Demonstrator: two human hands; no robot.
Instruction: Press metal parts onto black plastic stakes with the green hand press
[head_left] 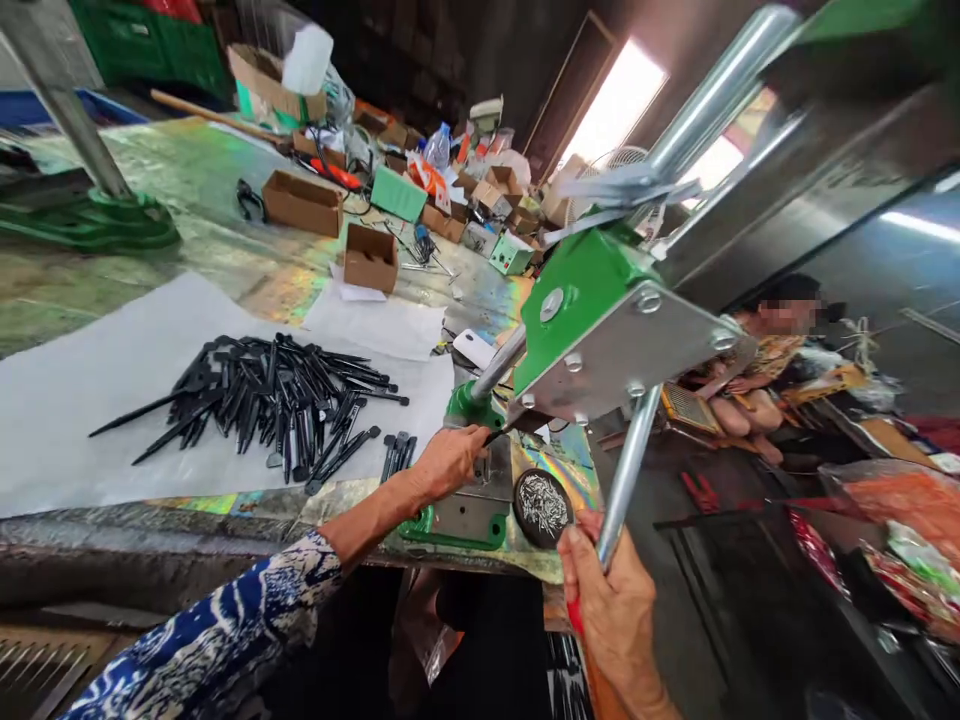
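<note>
A big green hand press [592, 310] stands at the edge of the table, and its head hides part of what lies behind it. Left of the press, a big pile of black sticks [274, 405] lies on white paper [67, 410]. A small bunch of black sticks [398, 457] sits closer to the press. Behind the press on its left are two brown boxes [370, 258]. A person [765, 360] sits off to its right.

Just right of the press's foot is a round dark dish [541, 542] full of tiny silver pins [543, 502]. The right hand [611, 600] wraps around the press's metal lever [628, 475], near its low end. The left hand [448, 462] pinches a thin black piece [498, 434] under the press's head; its far end is hidden.
</note>
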